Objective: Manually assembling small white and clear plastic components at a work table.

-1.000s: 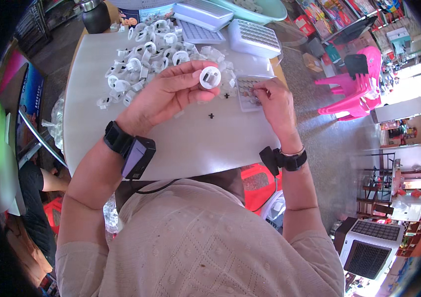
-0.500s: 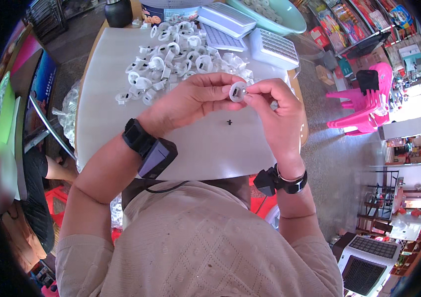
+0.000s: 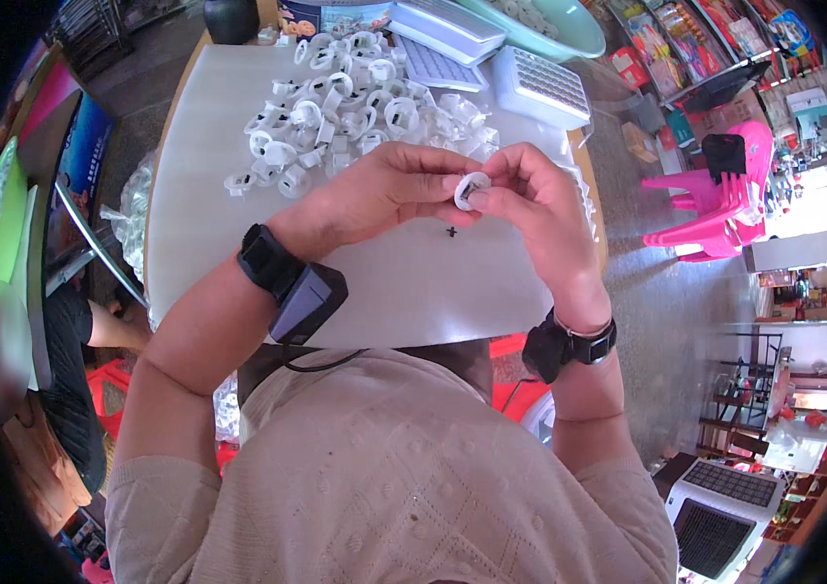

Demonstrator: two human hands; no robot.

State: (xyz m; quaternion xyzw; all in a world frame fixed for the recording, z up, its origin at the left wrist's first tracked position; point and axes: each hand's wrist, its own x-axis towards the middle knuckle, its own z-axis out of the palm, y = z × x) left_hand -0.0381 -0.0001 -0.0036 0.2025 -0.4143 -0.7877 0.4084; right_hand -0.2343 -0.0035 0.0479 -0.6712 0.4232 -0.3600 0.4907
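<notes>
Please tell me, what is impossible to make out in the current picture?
All in the head view:
- White round part: its inside is partly covered by the right hand's thumb.
- Small black piece: too small for fine detail.
- Dark bottle: its top is cut off by the upper edge.

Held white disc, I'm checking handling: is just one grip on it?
No, both left grip and right grip touch the white disc.
</notes>
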